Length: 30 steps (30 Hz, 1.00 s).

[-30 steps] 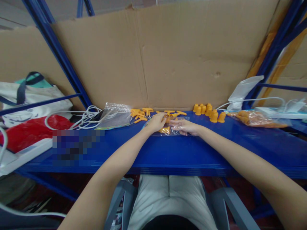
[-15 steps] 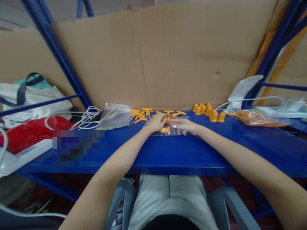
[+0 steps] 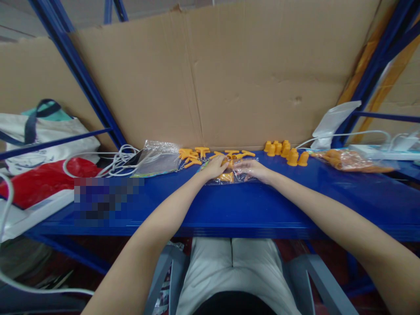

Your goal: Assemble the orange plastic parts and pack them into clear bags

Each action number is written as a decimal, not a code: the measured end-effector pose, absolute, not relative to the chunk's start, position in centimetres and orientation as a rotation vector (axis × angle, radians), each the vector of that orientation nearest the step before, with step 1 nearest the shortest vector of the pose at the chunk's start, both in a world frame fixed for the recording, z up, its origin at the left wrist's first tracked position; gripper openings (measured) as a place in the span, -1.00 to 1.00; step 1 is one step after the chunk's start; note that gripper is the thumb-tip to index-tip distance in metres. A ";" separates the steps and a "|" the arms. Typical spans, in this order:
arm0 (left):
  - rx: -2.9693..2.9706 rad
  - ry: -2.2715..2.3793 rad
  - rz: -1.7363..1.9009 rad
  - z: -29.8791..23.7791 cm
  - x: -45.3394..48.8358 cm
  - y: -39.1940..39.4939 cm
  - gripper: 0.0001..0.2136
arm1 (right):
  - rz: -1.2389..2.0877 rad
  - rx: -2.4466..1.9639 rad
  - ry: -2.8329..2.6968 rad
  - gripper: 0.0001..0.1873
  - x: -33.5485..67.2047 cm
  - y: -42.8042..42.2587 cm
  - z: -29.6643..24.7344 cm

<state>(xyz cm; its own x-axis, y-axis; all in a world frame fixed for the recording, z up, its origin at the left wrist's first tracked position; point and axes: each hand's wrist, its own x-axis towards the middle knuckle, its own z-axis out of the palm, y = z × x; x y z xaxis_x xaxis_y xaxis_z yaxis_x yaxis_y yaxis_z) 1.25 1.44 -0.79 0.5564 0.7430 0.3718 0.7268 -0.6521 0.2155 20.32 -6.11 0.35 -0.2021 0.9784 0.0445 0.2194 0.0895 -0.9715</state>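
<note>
A clear plastic bag (image 3: 213, 181) lies on the blue shelf top in front of me, with orange plastic parts showing inside; one is a flared, cup-like piece (image 3: 226, 177). My left hand (image 3: 215, 168) is closed on the bag's left side, fingers toward the middle. From the right, my right hand (image 3: 257, 169) grips the bag's other side with bent fingers, partly behind the shiny film. Just beyond the bag lie orange T-shaped handles (image 3: 232, 152). More T-shaped handles (image 3: 202, 152) with thin chains are left of my left hand.
Several orange bell-shaped cups (image 3: 293, 156) stand at the back right, beside a bag of orange parts (image 3: 349, 159). Leftward are a flat clear packet (image 3: 159, 159), white cables (image 3: 123, 159) and a red bag (image 3: 55, 179). A cardboard sheet (image 3: 229, 78) backs the shelf.
My right fingers have drawn up and bent a little more at the bag. The left hand stays nearly in place on it.
</note>
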 end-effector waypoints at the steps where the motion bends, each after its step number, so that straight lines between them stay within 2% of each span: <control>1: 2.742 1.295 0.672 -0.8 1.2 1.5 -0.65 | 1.173 -1.228 -1.564 -0.75 20.3 -6.1 0.4; 11: 2.720 1.337 0.606 -0.7 1.1 1.4 -0.57 | 1.180 -1.241 -1.595 -0.79 21.1 -6.4 1.0; 14: 2.682 1.405 0.542 -0.6 1.0 1.2 -0.53 | 1.060 -1.310 -1.548 -0.82 22.3 -5.9 1.6; 16: 2.643 1.452 0.505 -0.5 0.9 1.0 -0.51 | 0.886 -1.375 -1.538 -0.81 23.4 -5.0 2.1; 20: 2.625 1.451 0.447 -0.5 0.7 0.9 -0.48 | 0.294 -1.610 -1.613 -0.75 25.6 -2.4 3.3; 25: 2.621 1.460 0.441 -0.6 0.6 1.0 -0.48 | -0.588 -1.638 -2.229 -0.58 27.3 0.4 4.1; 30: 2.597 1.442 0.337 -0.3 0.0 0.7 -0.45 | -0.737 -1.491 -2.509 -0.45 26.0 3.2 3.5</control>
<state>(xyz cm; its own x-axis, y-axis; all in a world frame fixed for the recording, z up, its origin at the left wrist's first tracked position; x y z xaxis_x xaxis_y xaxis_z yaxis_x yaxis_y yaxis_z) -0.03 0.69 -0.30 0.5123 0.8501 0.1216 0.8160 -0.5260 0.2396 26.04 3.19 3.52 -0.5030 0.7898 0.3509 0.8541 0.3923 0.3415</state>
